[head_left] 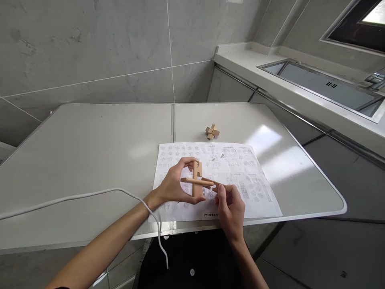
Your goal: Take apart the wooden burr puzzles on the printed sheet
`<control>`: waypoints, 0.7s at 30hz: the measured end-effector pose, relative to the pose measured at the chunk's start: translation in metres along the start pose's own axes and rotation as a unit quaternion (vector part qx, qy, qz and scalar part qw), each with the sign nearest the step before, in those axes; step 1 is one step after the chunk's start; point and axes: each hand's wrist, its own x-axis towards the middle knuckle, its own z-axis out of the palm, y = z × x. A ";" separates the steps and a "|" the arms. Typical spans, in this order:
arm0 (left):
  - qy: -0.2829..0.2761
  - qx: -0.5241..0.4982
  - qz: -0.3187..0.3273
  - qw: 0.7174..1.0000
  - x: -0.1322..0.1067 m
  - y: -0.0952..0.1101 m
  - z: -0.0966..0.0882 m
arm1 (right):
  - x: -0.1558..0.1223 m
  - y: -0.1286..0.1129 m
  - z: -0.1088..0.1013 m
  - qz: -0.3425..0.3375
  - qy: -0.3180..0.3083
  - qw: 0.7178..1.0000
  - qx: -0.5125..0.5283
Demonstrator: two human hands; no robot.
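My left hand (177,182) grips an upright notched wooden puzzle piece (197,188) by its two ends, thumb below and fingers above. A thin wooden piece (192,181) crosses it, its left end sticking out inside the curve of the hand. Between thumb and fingers, my right hand (231,204) pinches another notched wooden piece (217,186), angled toward the crossing. Whether that piece is seated in the others I cannot tell. Under both hands lies a printed instruction sheet (261,200) with rows of small diagrams.
An assembled wooden burr puzzle (212,132) sits on the folding table (90,160) beyond the sheet. A white cable (117,189) runs from the left across my left forearm and hangs past the front edge. A counter with a sink (325,86) stands to the right.
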 end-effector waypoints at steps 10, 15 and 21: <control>-0.027 -0.264 -0.172 0.949 0.001 -0.005 0.002 | 0.003 -0.001 0.004 -0.025 0.001 0.999 -0.045; -0.047 -0.323 -0.231 0.917 0.002 -0.007 0.001 | 0.003 0.003 0.006 -0.027 0.002 0.999 -0.031; -0.108 -0.329 -0.224 0.911 0.007 0.000 -0.004 | 0.003 0.006 0.009 -0.082 0.005 0.989 -0.121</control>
